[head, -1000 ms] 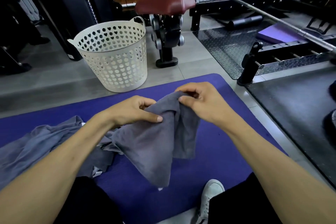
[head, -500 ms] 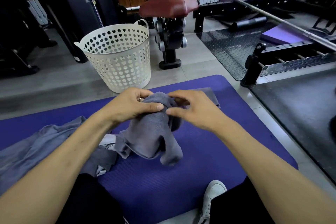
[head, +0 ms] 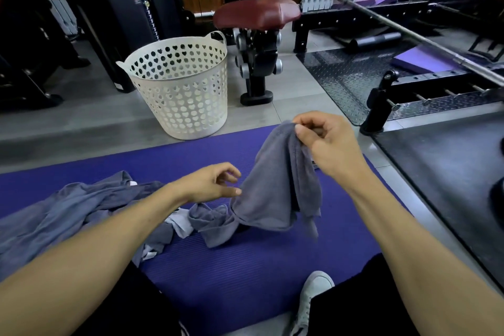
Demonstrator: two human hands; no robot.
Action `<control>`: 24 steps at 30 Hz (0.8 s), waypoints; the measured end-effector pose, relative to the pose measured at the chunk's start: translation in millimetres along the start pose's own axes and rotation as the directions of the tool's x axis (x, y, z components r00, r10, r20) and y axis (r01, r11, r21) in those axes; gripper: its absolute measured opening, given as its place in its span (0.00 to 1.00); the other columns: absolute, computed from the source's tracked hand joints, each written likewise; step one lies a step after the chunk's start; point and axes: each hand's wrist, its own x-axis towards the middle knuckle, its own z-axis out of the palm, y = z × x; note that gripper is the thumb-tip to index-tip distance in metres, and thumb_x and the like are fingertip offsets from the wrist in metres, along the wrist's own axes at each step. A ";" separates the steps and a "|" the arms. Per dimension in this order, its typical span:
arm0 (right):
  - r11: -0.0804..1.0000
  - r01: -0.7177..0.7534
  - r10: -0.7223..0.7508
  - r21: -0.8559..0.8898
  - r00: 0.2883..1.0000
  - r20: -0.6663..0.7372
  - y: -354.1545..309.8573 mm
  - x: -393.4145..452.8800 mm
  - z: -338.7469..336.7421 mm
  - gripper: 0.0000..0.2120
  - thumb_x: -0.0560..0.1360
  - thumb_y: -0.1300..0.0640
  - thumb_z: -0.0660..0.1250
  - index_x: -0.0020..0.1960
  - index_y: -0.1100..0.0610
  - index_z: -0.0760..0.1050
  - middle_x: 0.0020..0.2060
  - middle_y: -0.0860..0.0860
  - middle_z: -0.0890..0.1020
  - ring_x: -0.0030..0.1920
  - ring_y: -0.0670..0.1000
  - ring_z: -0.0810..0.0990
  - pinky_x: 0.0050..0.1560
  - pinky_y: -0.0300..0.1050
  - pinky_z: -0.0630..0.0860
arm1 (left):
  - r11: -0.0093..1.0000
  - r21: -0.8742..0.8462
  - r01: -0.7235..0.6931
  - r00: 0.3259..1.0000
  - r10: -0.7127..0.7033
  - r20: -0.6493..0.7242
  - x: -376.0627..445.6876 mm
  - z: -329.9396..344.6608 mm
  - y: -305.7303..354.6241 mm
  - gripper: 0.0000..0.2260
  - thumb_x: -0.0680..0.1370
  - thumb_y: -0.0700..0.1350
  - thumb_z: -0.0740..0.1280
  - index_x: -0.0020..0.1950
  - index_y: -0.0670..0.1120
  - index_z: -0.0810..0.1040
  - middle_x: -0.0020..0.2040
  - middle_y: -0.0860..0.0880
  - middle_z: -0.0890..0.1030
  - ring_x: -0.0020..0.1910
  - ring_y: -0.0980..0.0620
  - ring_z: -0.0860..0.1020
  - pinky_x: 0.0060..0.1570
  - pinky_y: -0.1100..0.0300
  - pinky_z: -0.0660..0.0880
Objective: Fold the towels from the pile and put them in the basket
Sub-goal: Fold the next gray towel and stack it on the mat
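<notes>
A grey towel (head: 275,185) is held up above the purple mat (head: 259,275), pinched at its top edge between the thumb and curled fingers of the right hand (head: 327,142), so that it hangs bunched and partly doubled, its lower corner trailing onto the mat. Half a second ago the towel was gathered between both hands close together; it has since been lifted to the right and released by the left hand (head: 210,184), whose fingers are now loosely apart and holding nothing, the thumb tip just beside the hanging cloth. From this it may be judged that the towel is being shaken out and a free edge or corner is being sought, so that it can be spread before a fold is made; the fold itself is not yet begun. The remaining pile (head: 71,215) of grey cloth is left in a crumpled heap on the mat to the left, with a small piece of white fabric showing at its near edge. The white perforated basket (head: 180,90) stands on the floor just beyond the mat's far edge, well apart from the towel, and no towel can be seen inside it.
</notes>
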 end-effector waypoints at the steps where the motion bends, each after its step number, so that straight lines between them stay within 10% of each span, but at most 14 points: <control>1: 1.000 0.004 -0.004 0.014 1.000 0.003 -0.4 -0.8 -2.1 0.16 0.77 0.67 0.66 0.41 0.47 0.79 0.37 0.49 0.82 0.37 0.42 0.79 0.43 0.38 0.78 | 0.999 -0.024 -0.035 0.999 0.035 -0.009 1.7 3.1 5.8 0.18 0.73 0.52 0.75 0.61 0.58 0.76 0.60 0.55 0.79 0.60 0.58 0.77 0.63 0.54 0.75; 9: 0.999 -0.050 0.050 0.012 0.998 -0.041 11.8 1.9 -9.0 0.13 0.78 0.65 0.64 0.42 0.49 0.77 0.39 0.51 0.82 0.40 0.52 0.81 0.47 0.48 0.80 | 0.998 0.002 -0.060 0.996 0.060 -0.066 12.2 18.1 33.8 0.05 0.77 0.44 0.72 0.46 0.43 0.85 0.41 0.43 0.85 0.39 0.55 0.80 0.49 0.54 0.78; 15: 0.884 -0.228 0.244 -0.408 0.970 -0.013 48.4 2.0 -27.5 0.03 0.77 0.55 0.67 0.45 0.50 0.75 0.40 0.45 0.81 0.41 0.46 0.78 0.49 0.46 0.77 | 0.981 -0.192 -0.011 0.973 -0.034 -0.230 -23.5 -15.1 57.6 0.01 0.71 0.44 0.77 0.41 0.48 0.87 0.36 0.49 0.85 0.33 0.59 0.77 0.38 0.66 0.74; 24: 0.919 0.047 0.132 -0.392 0.898 0.419 14.1 -22.0 48.5 0.39 0.65 0.34 0.75 0.71 0.48 0.69 0.63 0.44 0.76 0.59 0.45 0.75 0.61 0.46 0.75 | 0.846 -0.523 -0.104 0.901 -0.143 -0.410 -43.1 -4.0 93.9 0.03 0.73 0.42 0.75 0.43 0.43 0.86 0.39 0.44 0.86 0.37 0.52 0.80 0.40 0.58 0.79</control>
